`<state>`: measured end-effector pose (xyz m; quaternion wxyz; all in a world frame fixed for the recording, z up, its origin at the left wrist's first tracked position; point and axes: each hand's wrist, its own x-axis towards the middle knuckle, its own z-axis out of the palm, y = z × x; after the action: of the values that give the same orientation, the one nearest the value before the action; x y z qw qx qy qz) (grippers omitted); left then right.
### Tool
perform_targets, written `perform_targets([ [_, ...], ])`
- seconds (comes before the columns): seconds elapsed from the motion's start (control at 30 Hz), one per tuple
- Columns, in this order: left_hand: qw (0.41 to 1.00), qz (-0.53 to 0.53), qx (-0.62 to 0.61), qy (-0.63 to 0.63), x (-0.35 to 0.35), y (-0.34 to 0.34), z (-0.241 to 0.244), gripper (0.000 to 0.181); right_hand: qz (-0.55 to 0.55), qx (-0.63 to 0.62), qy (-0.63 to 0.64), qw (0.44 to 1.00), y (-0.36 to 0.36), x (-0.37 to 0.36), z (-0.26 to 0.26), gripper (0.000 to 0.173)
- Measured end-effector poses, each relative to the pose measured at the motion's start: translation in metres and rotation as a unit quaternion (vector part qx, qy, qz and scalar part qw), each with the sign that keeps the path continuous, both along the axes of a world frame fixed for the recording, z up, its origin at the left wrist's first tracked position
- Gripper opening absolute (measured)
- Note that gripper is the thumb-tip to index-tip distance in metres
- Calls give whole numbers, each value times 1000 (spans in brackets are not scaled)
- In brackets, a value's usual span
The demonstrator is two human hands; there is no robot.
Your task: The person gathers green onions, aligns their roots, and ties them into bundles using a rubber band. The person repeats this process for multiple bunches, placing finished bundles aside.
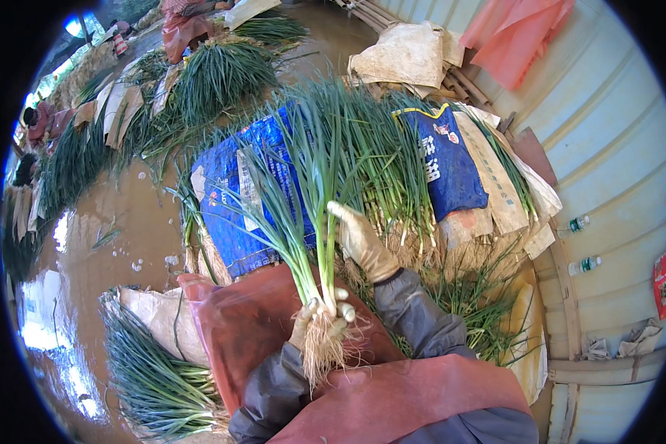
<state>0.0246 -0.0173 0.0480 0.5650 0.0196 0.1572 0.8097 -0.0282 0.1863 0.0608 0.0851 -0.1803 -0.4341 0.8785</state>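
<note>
In a pale glove, my left hand [306,323] grips a small bunch of green onions [311,266] by the white stems, just above the hanging roots. The leaves fan out upward, away from me. My right hand [363,244], gloved too, is raised at the right of the stems, its thumb and fingertips close to a green stalk; whether it pinches the stalk cannot be told. A red plastic apron [410,394] covers my lap beneath the roots. Beyond my hands stands a long row of green onions [388,177], roots towards me, partly under a blue printed sack [238,183].
At the lower left, trimmed-looking green onions [155,383] lie on a pale sack. Loose leaves [477,311] are heaped at the right. Muddy water [122,222] covers the ground at left. A corrugated wall [605,139] rises at right. Other people work at the upper left.
</note>
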Motion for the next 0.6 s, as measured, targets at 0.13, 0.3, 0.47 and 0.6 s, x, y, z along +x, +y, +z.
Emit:
perform_targets([
  [0.13, 989, -6, 143, -25, 0, -8, 17, 56, -40, 12, 51, 998, 55, -47, -3, 41],
  [0.3, 978, 37, 206, -12, -21, -7, 43, 53, -185, 238, -61, 952, 100, -36, -12, 52],
  [0.47, 992, 90, 85, -9, -24, 14, 17, 46, 46, 734, -300, 608, 33, 25, -93, 54],
  [0.6, 995, 87, -46, 14, -23, 10, -5, 41, 85, 692, -302, 650, 20, 28, -119, 42],
])
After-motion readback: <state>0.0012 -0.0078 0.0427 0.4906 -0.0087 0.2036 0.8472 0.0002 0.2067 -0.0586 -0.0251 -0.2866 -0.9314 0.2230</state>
